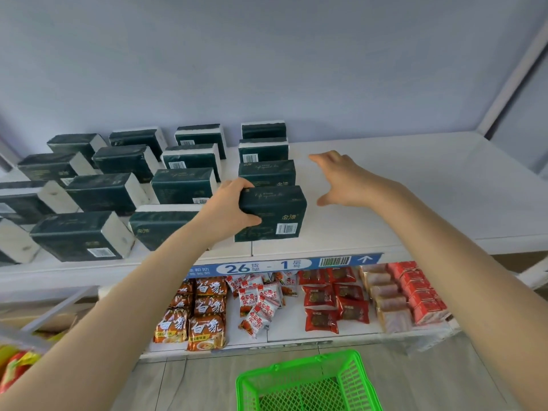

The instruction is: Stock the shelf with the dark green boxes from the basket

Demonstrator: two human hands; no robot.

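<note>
I've got my left hand (229,203) wrapped round the left end of a dark green box (274,213), thumb on the front face, fingers over the top, and the box stands on its long edge at the front of the white shelf (415,185). It's the front one of the rightmost column, barcode facing me at the lower right corner. Right behind it stand three more of the same dark green boxes (265,157), one after another toward the back wall.

My right hand (341,180) is up over the bare part of the shelf, just to the right of that column, fingers spread wide and thumb stretched down, gripping nothing and not touching the box.

To the left, the shelf is already well filled: further columns of green boxes (118,185) stand in rows, white ends turned to the right.

Down below, the lower shelf carries orange noodle packets (204,318), red-and-white snack sachets (261,301), dark red packs (335,298) and red cartons (421,295). A blue label strip (284,264) reading 26 - 1 runs along the upper shelf's edge. The green basket (308,381) sits on the floor beneath my arms; I see only mesh inside it, though its near part is cut off.
</note>
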